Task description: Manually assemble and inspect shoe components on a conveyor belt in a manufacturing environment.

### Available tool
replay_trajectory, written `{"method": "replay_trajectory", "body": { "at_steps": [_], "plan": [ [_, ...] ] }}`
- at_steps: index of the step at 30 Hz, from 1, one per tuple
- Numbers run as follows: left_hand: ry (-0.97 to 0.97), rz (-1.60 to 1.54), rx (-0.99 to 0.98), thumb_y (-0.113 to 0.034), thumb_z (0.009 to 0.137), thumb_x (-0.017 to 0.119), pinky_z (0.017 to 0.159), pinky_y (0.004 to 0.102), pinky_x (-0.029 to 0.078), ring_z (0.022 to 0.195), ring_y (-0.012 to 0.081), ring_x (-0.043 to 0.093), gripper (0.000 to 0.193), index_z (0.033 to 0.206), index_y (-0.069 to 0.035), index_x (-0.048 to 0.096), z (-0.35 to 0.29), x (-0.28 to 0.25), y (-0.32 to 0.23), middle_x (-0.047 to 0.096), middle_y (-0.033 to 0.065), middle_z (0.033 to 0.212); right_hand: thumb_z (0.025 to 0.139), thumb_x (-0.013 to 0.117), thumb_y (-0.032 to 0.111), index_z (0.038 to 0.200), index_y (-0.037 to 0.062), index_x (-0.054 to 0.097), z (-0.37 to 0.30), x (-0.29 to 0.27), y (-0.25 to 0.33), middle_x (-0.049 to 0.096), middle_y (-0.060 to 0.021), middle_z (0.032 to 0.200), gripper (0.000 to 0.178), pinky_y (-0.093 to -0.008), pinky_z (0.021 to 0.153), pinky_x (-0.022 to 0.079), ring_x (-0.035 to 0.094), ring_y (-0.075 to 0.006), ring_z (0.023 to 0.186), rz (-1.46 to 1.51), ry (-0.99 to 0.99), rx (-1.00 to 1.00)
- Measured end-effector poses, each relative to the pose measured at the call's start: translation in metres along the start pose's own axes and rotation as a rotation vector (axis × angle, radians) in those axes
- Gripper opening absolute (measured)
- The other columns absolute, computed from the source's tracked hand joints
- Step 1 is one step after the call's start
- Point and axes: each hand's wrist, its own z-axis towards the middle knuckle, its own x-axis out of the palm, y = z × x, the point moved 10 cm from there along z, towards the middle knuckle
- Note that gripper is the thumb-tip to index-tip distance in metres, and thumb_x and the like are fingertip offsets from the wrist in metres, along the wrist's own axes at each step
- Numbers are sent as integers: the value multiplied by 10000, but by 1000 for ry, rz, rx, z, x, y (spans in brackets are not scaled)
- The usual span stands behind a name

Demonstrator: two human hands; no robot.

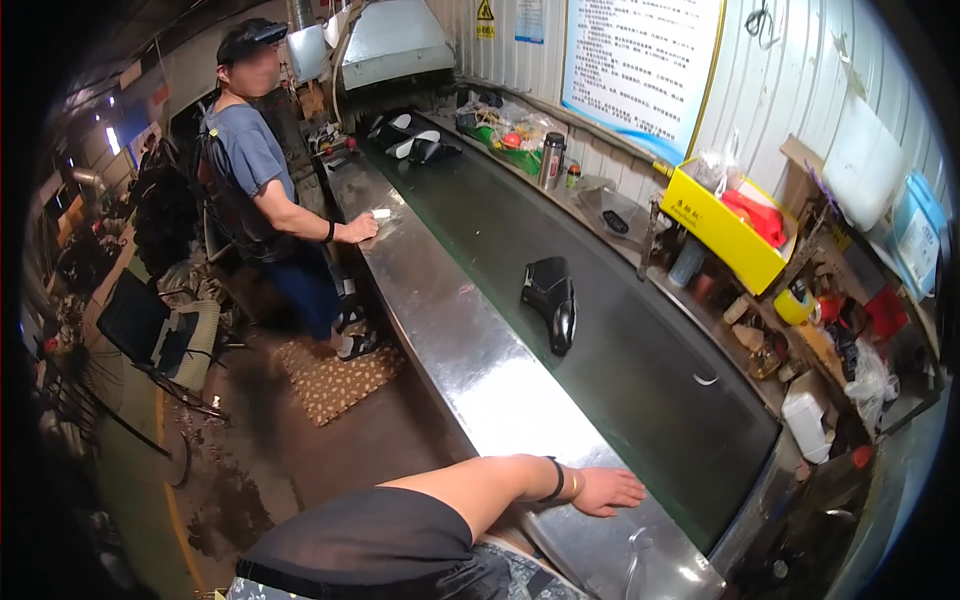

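My left hand (608, 490) lies palm down with its fingers stretched out on the shiny metal ledge (500, 385) along the conveyor. Nothing shows in it. A black band and a thin bracelet circle the wrist. My right hand is out of view. Beyond my left hand, a black shoe (552, 305) rests on the dark green conveyor belt (640, 400), apart from my fingers. Farther up the belt sit several black shoes (410, 140), some with white insides or soles showing.
Left of the ledge stands a co-worker (245, 160), one hand (358, 228) on it beside a small white object. A grey hood (395, 45) covers the belt's far end. A yellow box (725, 225), thermos (551, 160) and white jug (806, 420) line the right side. A chair (165, 335) stands left.
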Motion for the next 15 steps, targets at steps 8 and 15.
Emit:
{"method": "replay_trajectory", "body": {
  "at_steps": [8,15],
  "plan": [
    [13,-18,0,-264,829,627,1161,499,269,1394,332,380,577,1336,-7,528,4,0,4,464,174,1458,994,519,316,1340,-107,448,-32,-12,-117,581,-310,1249,551,-505,1005,444,574,-420,1134,364,193,134],
    [53,44,3,-266,883,584,1170,483,267,1399,325,371,557,1376,-21,493,0,6,2,438,157,1481,978,551,308,1310,-103,489,32,16,-54,587,-313,1249,532,-499,1028,431,566,-422,1163,878,145,508]
  ]
}}
